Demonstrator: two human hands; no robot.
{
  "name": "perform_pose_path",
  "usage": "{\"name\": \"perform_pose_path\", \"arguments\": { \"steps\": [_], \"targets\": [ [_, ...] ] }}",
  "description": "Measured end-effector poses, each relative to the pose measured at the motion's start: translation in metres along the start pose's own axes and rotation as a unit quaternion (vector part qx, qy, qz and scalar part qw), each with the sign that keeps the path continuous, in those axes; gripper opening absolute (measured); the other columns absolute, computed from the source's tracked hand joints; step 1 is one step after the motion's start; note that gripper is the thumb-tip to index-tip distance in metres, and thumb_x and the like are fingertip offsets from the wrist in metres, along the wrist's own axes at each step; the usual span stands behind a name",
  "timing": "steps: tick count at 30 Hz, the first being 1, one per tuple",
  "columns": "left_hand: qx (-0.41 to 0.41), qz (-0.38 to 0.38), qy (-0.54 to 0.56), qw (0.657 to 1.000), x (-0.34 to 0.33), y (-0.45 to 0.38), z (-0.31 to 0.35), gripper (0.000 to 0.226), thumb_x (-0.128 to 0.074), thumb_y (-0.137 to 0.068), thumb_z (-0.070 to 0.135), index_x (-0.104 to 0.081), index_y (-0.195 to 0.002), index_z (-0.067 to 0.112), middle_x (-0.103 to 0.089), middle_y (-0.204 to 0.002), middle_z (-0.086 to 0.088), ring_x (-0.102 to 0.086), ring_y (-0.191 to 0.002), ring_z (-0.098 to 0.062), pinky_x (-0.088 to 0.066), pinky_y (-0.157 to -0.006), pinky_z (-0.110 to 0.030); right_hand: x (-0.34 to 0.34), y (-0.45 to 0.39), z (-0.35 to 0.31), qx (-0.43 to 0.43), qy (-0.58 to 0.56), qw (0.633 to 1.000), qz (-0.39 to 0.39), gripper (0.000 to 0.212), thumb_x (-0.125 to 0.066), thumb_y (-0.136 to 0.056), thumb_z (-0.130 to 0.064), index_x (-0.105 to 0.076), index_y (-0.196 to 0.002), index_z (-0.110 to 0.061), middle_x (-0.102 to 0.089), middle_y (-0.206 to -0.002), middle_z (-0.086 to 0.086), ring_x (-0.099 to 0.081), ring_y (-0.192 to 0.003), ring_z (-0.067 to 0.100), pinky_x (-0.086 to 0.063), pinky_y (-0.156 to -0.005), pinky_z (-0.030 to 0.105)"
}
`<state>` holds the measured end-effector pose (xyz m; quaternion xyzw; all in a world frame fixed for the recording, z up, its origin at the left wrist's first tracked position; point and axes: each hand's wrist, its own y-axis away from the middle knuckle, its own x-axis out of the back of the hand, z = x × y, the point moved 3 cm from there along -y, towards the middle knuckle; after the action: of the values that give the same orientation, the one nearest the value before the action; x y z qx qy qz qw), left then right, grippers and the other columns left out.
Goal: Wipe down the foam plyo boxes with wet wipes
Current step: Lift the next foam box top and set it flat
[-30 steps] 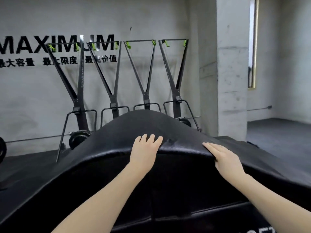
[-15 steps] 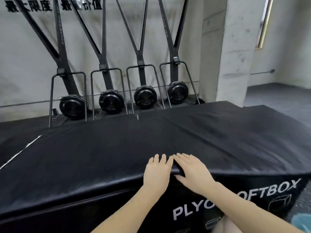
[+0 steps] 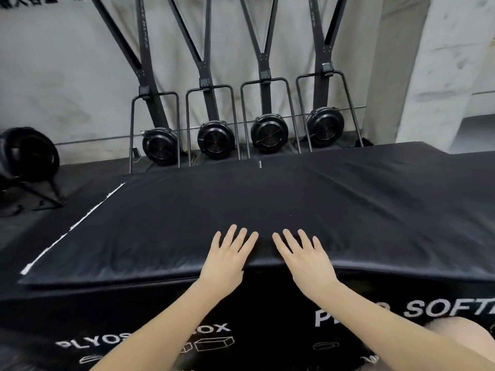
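Both hands flat, fingers spread, holding nothing: left hand (image 3: 227,253) and right hand (image 3: 305,255) side by side, just apart, palms down on near top edge of black foam plyo box (image 3: 267,204), ski machines (image 3: 215,140) behind.

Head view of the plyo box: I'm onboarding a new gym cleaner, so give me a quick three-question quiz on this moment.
1. True or false: both hands lie flat with fingers spread on the plyo box top.
2. How many fan-wheel machines stand along the wall behind the box? A) two B) four C) six
3. Is a wet wipe visible in either hand?

Key: 1 true: left hand, right hand. 2 B, first one. 3 no.
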<state>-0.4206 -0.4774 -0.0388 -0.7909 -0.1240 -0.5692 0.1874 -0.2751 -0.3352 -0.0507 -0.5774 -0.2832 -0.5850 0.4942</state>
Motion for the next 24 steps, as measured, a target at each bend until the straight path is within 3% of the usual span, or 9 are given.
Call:
{"name": "perform_pose_path", "arguments": {
  "steps": [2, 3, 6, 9, 14, 19, 24],
  "targets": [
    [0.047, 0.006, -0.006, 0.999, -0.012, 0.015, -0.033, 0.122, -0.086, -0.064, 0.017, -0.011, -0.16, 0.027, -0.042, -0.157, -0.009, -0.032, -0.148, -0.038, -0.037, -0.112, -0.06, 0.001, -0.003, 0.0, 0.001, 0.024, 1.0, -0.018, 0.097, -0.064, -0.085, -0.002, -0.004, -0.159, -0.015, -0.018, -0.163, 0.016, -0.024, -0.146, 0.044, -0.027, -0.114, 0.058],
    [0.069, -0.003, -0.003, 0.998, -0.017, 0.023, -0.048, 0.124, -0.082, -0.068, 0.012, -0.003, -0.161, 0.03, -0.039, -0.158, -0.011, -0.03, -0.149, -0.04, -0.035, -0.113, -0.061, 0.002, -0.004, 0.002, 0.003, 0.034, 0.999, -0.026, 0.097, -0.063, -0.085, -0.001, -0.003, -0.159, -0.016, -0.017, -0.163, 0.016, -0.023, -0.146, 0.044, -0.027, -0.115, 0.057],
    [0.086, -0.008, 0.018, 0.996, -0.012, 0.031, -0.069, 0.109, -0.06, -0.09, 0.004, 0.022, -0.155, 0.037, -0.023, -0.165, -0.011, -0.018, -0.153, -0.034, -0.025, -0.121, -0.052, 0.012, -0.011, 0.012, -0.003, 0.045, 0.999, -0.016, 0.101, -0.078, -0.066, -0.002, -0.03, -0.154, -0.017, -0.045, -0.151, 0.012, -0.047, -0.133, 0.042, -0.043, -0.105, 0.055],
    [0.105, 0.02, 0.041, 0.993, 0.013, 0.013, -0.07, 0.1, -0.054, -0.091, 0.0, 0.008, -0.159, 0.036, -0.029, -0.162, -0.01, -0.023, -0.151, -0.031, -0.027, -0.12, -0.047, 0.034, -0.029, 0.029, -0.01, 0.035, 0.999, 0.034, 0.097, -0.085, -0.048, 0.004, -0.056, -0.138, -0.017, -0.064, -0.13, 0.008, -0.064, -0.112, 0.038, -0.056, -0.088, 0.051],
    [0.096, 0.105, 0.033, 0.989, 0.051, -0.023, -0.066, 0.093, -0.057, -0.085, -0.004, -0.017, -0.161, 0.031, -0.045, -0.151, -0.013, -0.04, -0.141, -0.034, -0.039, -0.109, -0.047, 0.083, -0.041, 0.069, -0.011, 0.035, 0.993, 0.108, 0.089, -0.085, -0.047, 0.006, -0.063, -0.131, -0.016, -0.068, -0.122, 0.004, -0.068, -0.105, 0.034, -0.058, -0.082, 0.047],
    [0.077, 0.134, 0.033, 0.987, 0.077, -0.055, -0.019, 0.086, -0.049, -0.09, -0.001, -0.012, -0.161, 0.03, -0.041, -0.151, -0.009, -0.04, -0.136, -0.031, -0.036, -0.111, -0.043, 0.099, -0.028, 0.127, -0.024, 0.027, 0.99, 0.136, 0.082, -0.073, -0.055, 0.014, -0.063, -0.131, -0.016, -0.067, -0.125, 0.0, -0.067, -0.109, 0.028, -0.058, -0.086, 0.043],
    [0.038, 0.085, 0.049, 0.995, 0.063, -0.076, 0.049, 0.087, -0.051, -0.093, 0.001, -0.004, -0.161, 0.029, -0.029, -0.159, -0.014, -0.026, -0.146, -0.037, -0.025, -0.118, -0.052, 0.069, 0.014, 0.176, -0.049, 0.023, 0.996, 0.072, 0.086, -0.073, -0.05, 0.015, -0.065, -0.13, -0.016, -0.068, -0.125, 0.0, -0.068, -0.111, 0.026, -0.06, -0.085, 0.042]
  ]
}}
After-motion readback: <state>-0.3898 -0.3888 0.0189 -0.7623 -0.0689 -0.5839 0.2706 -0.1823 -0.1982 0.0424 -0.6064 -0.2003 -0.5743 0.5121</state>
